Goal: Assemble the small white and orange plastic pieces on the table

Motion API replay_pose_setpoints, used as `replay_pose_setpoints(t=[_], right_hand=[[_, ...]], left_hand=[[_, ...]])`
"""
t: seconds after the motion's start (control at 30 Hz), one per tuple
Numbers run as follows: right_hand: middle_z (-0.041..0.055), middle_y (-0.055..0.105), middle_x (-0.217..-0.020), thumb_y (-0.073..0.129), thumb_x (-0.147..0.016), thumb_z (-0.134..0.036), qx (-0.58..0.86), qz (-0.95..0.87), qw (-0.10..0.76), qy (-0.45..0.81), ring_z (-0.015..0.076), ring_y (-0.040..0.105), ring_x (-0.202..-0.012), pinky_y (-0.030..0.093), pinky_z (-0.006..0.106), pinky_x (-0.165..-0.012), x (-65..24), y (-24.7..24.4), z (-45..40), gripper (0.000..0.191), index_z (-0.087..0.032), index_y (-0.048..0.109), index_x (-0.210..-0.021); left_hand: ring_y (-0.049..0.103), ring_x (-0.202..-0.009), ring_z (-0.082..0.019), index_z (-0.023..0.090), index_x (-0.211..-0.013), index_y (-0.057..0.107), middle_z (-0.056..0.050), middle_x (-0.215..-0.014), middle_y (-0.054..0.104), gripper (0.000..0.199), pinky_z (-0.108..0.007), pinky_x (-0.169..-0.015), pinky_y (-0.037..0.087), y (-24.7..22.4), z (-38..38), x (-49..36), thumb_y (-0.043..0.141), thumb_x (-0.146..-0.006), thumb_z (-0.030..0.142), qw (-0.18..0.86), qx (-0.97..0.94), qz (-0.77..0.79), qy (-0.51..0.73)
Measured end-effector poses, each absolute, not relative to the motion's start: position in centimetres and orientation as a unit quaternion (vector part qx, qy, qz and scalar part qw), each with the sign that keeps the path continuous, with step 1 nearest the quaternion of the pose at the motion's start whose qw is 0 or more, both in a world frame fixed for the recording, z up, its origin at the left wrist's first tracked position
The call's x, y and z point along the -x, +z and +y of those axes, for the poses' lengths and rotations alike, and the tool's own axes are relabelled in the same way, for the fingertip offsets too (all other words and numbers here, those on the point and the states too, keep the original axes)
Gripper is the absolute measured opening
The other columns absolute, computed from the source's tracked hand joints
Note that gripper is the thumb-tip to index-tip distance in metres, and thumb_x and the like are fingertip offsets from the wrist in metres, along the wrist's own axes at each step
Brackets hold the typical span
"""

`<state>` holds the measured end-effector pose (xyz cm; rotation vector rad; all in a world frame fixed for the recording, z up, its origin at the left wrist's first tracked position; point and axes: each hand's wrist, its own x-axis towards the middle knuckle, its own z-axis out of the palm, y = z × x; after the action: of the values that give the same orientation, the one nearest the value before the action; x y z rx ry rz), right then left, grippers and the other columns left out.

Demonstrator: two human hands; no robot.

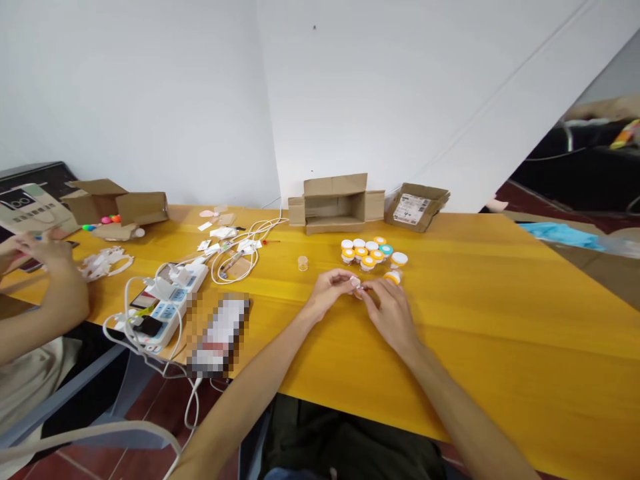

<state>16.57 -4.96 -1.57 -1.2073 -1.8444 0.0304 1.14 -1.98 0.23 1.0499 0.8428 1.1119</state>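
My left hand [331,291] is closed on a small white and clear piece [355,283] above the yellow table. Fingers of my right hand [391,308] pinch the same piece from the other side. What exactly the piece is cannot be made out. Just beyond my hands stands a group of several small clear jars with white, orange-rimmed and teal lids [367,253]. One orange-rimmed jar [393,277] is right behind my right hand, partly hidden by it. A clear open jar [303,263] stands apart, to the left of the group.
Open cardboard boxes [336,203] stand by the wall, one with a label [411,209]. To the left lie a phone [220,333], a power strip [173,310] with white cables, and paper scraps [223,233]. Another person's hands [45,250] are at the far left.
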Motion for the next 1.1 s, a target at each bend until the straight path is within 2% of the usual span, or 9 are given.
replay_pose_setpoints(t=[0.47, 0.6, 0.87, 1.1], right_hand=[[0.0062, 0.07, -0.082, 0.04, -0.099, -0.057, 0.473, -0.726, 0.472, 0.159, 0.0257, 0.064, -0.079, 0.052, 0.038, -0.077, -16.7, -0.5, -5.1, 0.042, -0.027, 0.065, -0.083], [0.0055, 0.069, -0.079, 0.038, -0.098, -0.061, 0.486, -0.718, 0.462, 0.184, 0.0241, 0.063, -0.073, 0.052, 0.036, -0.072, -16.7, -0.5, -5.2, 0.046, -0.026, 0.063, -0.083], [0.0025, 0.059, -0.062, 0.029, -0.097, -0.069, 0.5, -0.715, 0.449, 0.195, 0.021, 0.054, -0.058, 0.048, 0.033, -0.06, -16.6, -0.4, -5.3, 0.056, -0.026, 0.048, -0.067], [0.0017, 0.057, -0.061, 0.025, -0.096, -0.073, 0.491, -0.708, 0.453, 0.23, 0.0197, 0.05, -0.055, 0.046, 0.032, -0.055, -16.5, -0.2, -5.4, 0.059, -0.026, 0.047, -0.067]], left_hand=[[0.067, -0.08, -0.016, 0.016, -0.081, 0.072, -0.003, -0.081, 0.074, 0.043, -0.029, -0.078, 0.05, 0.3, -2.2, -1.2, 0.093, -0.053, 0.041, 0.643, -0.451, 0.35, 0.511], [0.068, -0.081, -0.017, 0.016, -0.082, 0.072, -0.004, -0.084, 0.075, 0.044, -0.031, -0.079, 0.051, 0.3, -2.3, -1.2, 0.093, -0.053, 0.041, 0.646, -0.458, 0.341, 0.507], [0.068, -0.067, -0.015, 0.015, -0.08, 0.071, -0.003, -0.075, 0.074, 0.054, -0.029, -0.068, 0.05, 1.0, -2.7, -1.3, 0.094, -0.047, 0.05, 0.658, -0.474, 0.333, 0.481], [0.071, -0.072, -0.018, 0.016, -0.084, 0.073, -0.004, -0.075, 0.075, 0.054, -0.031, -0.072, 0.05, 0.7, -2.6, -1.3, 0.093, -0.048, 0.051, 0.666, -0.484, 0.33, 0.461]])
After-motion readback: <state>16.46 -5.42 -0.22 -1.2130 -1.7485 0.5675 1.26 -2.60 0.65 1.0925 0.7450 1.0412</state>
